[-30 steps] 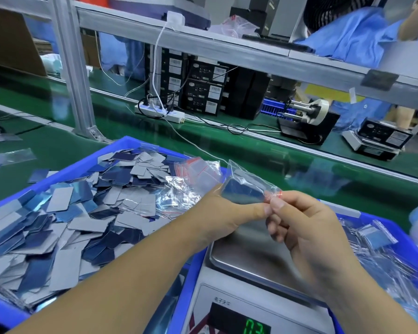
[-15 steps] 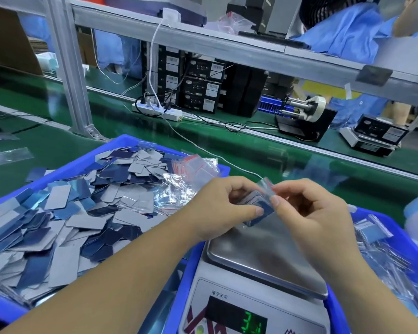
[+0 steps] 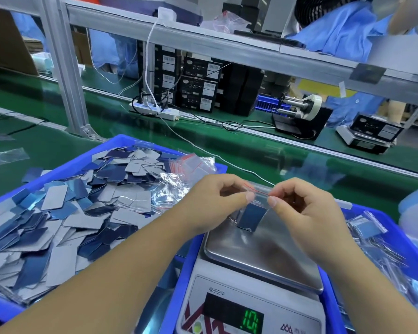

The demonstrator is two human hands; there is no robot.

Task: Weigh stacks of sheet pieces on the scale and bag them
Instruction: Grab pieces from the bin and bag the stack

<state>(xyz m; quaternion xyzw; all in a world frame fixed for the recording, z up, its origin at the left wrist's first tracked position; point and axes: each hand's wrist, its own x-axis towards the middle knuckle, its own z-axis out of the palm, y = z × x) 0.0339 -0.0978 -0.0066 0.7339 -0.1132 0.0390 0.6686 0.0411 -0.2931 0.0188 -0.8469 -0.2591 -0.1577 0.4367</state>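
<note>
Both hands, left hand and right hand, are pinching shut the small clear red-striped zip bag of blue sheet pieces over the steel-topped white scale, with loads of loose blue and grey sheet pieces left of it waiting.

Both forearms reach forward from the lower edge and converge at the centre. The left hand and right hand face each other, fingers curled, thumb and forefinger of each pinched together, thumb tips nearly meeting.

scale display cut off at bottom edge — digits partly unreadable, bagged count unclear
</note>
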